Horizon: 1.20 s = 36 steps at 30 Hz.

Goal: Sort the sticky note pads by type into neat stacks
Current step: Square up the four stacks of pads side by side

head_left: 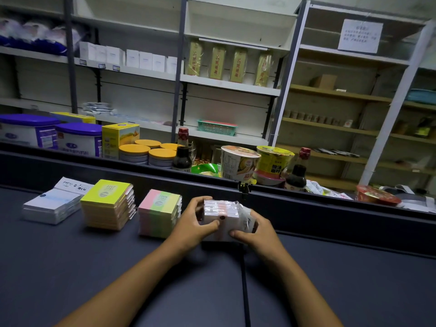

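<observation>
At center frame, we see both hands clasp a plastic-wrapped stack of white and pink sticky note pads (pixel 224 218) on the dark counter (pixel 94 267). The left hand (pixel 193 223) curls its fingers round the stack's left side, thumb on the front; the right hand (pixel 254 228) grips the right side. To the left stand three sorted stacks: pink-and-green pads (pixel 159 214), yellow pads (pixel 107 204) and white pads (pixel 53 205).
</observation>
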### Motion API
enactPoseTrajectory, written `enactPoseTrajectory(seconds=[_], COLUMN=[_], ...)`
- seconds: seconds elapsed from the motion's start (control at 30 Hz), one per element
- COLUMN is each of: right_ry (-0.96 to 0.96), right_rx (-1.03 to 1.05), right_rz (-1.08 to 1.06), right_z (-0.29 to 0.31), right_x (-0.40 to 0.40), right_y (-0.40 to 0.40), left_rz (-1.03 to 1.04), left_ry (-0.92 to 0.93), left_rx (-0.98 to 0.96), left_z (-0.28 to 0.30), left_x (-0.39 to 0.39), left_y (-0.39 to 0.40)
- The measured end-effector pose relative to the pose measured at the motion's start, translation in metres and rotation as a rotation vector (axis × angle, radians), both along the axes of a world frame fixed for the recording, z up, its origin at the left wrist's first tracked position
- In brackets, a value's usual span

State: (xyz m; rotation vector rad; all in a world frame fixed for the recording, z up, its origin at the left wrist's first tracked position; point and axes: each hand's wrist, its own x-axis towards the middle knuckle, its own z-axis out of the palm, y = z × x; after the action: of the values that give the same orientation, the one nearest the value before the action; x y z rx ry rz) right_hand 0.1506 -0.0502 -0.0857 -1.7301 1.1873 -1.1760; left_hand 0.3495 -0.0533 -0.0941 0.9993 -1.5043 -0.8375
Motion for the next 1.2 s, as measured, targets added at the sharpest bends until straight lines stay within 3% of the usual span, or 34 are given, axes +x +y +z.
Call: enactPoseTrajectory(seconds=[0.3, 0.5, 0.97, 1.2], right_ry=[0.102, 0.127, 0.128, -0.025], right_rx=[-0.039, -0.088, -0.067, -0.027], right_rz=[-0.030, -0.085, -0.046, -0.027], right_z=[-0.005, -0.003, -0.004, 0.005], right_x=[0.011, 0.012, 0.013, 0.004], right_y=[0.010, 0.012, 0.011, 0.005], left_rz=[-0.051, -0.025, 0.025, 0.052], left_ry=[-0.219, -0.226, -0.446, -0.151], left_rx=[0.029, 0.034, 0.060, 0.099], left_z=[-0.009, -0.010, -0.008, -0.002], left_x=[-0.002, -0.003, 0.000, -0.001], left_y=[0.001, 0.000, -0.002, 0.000])
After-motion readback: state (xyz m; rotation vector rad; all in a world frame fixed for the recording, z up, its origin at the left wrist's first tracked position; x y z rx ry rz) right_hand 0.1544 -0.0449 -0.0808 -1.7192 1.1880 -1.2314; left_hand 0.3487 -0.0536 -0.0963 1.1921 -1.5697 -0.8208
